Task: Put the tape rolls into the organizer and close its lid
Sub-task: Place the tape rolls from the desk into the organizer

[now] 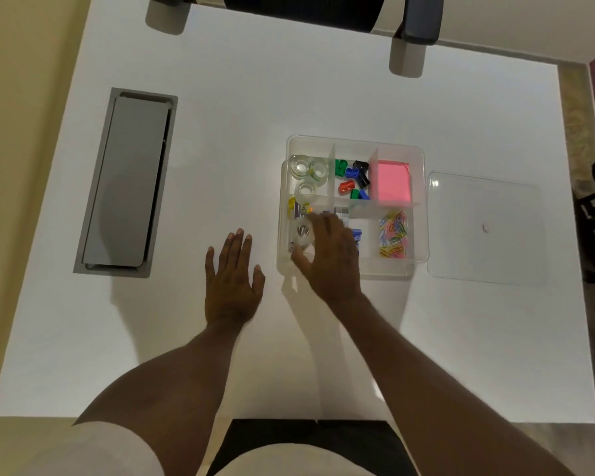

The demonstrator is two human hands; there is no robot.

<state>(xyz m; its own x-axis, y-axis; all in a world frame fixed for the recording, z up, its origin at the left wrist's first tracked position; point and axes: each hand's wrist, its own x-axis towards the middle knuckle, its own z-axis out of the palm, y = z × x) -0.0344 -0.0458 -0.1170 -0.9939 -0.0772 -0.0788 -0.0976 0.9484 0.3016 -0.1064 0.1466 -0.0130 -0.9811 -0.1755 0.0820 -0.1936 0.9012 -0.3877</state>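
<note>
Presently, a clear tape roll [303, 231] is gripped between the thumb and fingers of the right hand [330, 259], over the near-left compartment of the transparent, divided plastic organizer [354, 141]. Whether the roll touches the small boxes lying in that compartment cannot be told. The left hand [232, 269] is laid flat on the white table [220, 149], fingers straight and spread, just left of the organizer and holding nothing.

Three more clear tape rolls [305, 188] are seen close together in the far-left compartment. No other rolls are visible on the table, so the loading is judged nearly finished: only the held roll remains to be set down and released.

The flat transparent lid [485, 231] is lying on the table just right of the organizer, apart from it, so the closing is not yet begun. It would have to be lifted, brought over the box, lined up with the rim and pressed down. The pink notepad [392, 180] and coloured paper clips [394, 233] are seen lying low in the right-hand compartments, and are not expected to obstruct the lid.
</note>
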